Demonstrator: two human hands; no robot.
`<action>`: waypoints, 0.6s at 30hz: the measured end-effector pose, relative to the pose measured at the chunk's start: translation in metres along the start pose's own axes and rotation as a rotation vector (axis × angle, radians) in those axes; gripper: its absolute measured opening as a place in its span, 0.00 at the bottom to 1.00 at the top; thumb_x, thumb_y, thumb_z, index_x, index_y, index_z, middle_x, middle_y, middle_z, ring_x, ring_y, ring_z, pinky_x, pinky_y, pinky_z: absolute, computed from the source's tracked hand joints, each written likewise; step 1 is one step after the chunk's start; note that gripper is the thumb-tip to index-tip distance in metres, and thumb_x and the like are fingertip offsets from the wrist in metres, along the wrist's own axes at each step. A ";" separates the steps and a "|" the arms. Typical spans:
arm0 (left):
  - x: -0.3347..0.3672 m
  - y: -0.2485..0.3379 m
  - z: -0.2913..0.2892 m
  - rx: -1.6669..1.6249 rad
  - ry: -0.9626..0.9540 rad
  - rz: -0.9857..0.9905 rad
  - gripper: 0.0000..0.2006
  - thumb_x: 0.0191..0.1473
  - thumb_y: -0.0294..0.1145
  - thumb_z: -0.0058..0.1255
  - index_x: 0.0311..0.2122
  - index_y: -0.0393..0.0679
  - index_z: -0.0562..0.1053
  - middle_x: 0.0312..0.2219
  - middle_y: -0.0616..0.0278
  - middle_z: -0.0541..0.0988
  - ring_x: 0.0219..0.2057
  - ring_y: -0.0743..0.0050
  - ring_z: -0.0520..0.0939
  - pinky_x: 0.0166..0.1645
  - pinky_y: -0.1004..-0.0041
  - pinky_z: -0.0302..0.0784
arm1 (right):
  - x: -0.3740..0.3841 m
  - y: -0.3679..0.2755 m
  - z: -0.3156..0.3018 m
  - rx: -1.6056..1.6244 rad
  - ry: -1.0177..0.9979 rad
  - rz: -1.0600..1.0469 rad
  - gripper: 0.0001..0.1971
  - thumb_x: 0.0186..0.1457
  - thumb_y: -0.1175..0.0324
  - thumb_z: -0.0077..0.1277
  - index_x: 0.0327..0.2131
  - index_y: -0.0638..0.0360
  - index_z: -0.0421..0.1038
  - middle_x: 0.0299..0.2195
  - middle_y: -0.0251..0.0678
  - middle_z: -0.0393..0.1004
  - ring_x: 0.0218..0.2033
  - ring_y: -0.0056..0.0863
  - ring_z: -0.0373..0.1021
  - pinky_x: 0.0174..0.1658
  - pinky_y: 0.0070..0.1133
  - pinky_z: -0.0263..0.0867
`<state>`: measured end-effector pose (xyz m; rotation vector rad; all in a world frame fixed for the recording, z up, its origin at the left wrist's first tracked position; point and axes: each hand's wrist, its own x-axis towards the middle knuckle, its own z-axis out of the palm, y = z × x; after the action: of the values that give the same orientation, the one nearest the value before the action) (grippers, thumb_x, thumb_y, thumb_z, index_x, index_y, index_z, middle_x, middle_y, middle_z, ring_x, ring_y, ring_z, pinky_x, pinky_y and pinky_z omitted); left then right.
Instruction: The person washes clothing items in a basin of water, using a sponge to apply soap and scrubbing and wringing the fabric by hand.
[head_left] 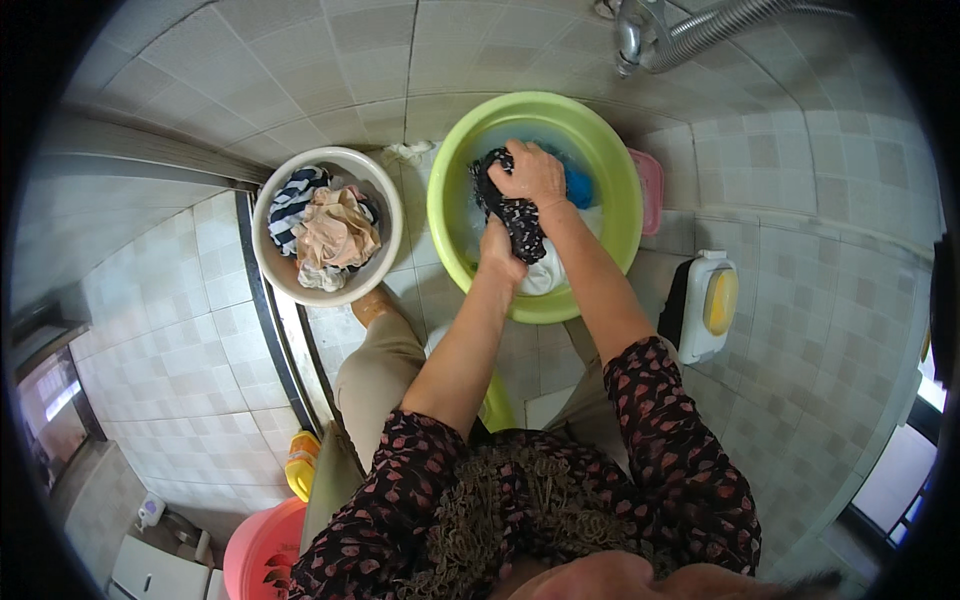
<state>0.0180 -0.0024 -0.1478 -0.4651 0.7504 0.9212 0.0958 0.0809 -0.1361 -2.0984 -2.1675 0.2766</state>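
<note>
A black garment with small white marks (522,218) is bunched up over the lime-green basin (449,235). My right hand (530,175) grips its upper part with the fingers curled into the fabric. Lower down, my left hand (502,252) is closed around the garment's near side. Cloudy water fills the basin below. A white cloth (546,272) lies in it under the black garment, and a blue cloth (578,187) shows beside my right wrist. The fabric hides some of my fingertips.
To the left stands a white basin (392,255) holding a beige garment (335,232) and a striped one (291,205). A pink basin (648,190) sits behind the green one. At right is a white holder with a yellow oval (712,305); a pipe and corrugated hose (700,40) hang above.
</note>
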 end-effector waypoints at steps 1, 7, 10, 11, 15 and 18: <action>0.003 0.005 -0.001 0.056 0.110 0.087 0.16 0.59 0.38 0.35 0.47 0.40 0.67 0.38 0.56 0.76 0.35 0.63 0.80 0.39 0.64 0.78 | 0.006 -0.001 0.002 -0.026 -0.103 -0.001 0.23 0.45 0.52 0.49 0.43 0.53 0.70 0.38 0.49 0.70 0.36 0.49 0.70 0.36 0.37 0.69; 0.007 0.030 -0.014 0.556 0.420 0.408 0.24 0.54 0.35 0.42 0.54 0.32 0.60 0.46 0.52 0.71 0.44 0.61 0.75 0.47 0.67 0.72 | -0.042 0.000 0.048 -0.168 -0.052 -0.070 0.26 0.48 0.59 0.54 0.52 0.46 0.61 0.44 0.44 0.61 0.39 0.48 0.65 0.38 0.35 0.69; -0.004 0.032 0.003 0.621 0.381 0.514 0.36 0.53 0.39 0.46 0.62 0.33 0.47 0.57 0.49 0.59 0.55 0.60 0.65 0.57 0.69 0.60 | -0.036 0.019 0.053 -0.041 -0.188 0.176 0.24 0.48 0.58 0.54 0.48 0.54 0.64 0.43 0.48 0.65 0.38 0.50 0.67 0.40 0.36 0.68; -0.003 0.031 0.007 0.636 0.380 0.535 0.37 0.54 0.42 0.45 0.62 0.35 0.45 0.58 0.49 0.57 0.56 0.60 0.63 0.58 0.69 0.60 | -0.028 0.030 0.058 0.096 -0.170 0.317 0.23 0.48 0.59 0.54 0.47 0.57 0.65 0.42 0.49 0.66 0.38 0.50 0.68 0.40 0.36 0.67; 0.012 0.043 0.006 0.309 0.033 0.463 0.35 0.56 0.60 0.36 0.57 0.37 0.57 0.53 0.54 0.65 0.53 0.62 0.67 0.56 0.69 0.61 | -0.029 -0.010 0.020 0.657 -0.096 0.335 0.20 0.44 0.60 0.55 0.38 0.65 0.69 0.36 0.51 0.71 0.41 0.47 0.68 0.42 0.34 0.64; 0.018 0.053 -0.010 0.066 -0.099 0.164 0.34 0.55 0.65 0.30 0.51 0.44 0.66 0.43 0.58 0.74 0.42 0.64 0.76 0.46 0.65 0.73 | -0.064 -0.035 -0.029 0.736 -0.198 0.132 0.18 0.40 0.61 0.56 0.34 0.63 0.70 0.34 0.47 0.70 0.37 0.45 0.68 0.40 0.32 0.64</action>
<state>-0.0231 0.0291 -0.1703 -0.3006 0.7345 1.0614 0.0698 0.0175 -0.0973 -1.8132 -1.6272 1.1343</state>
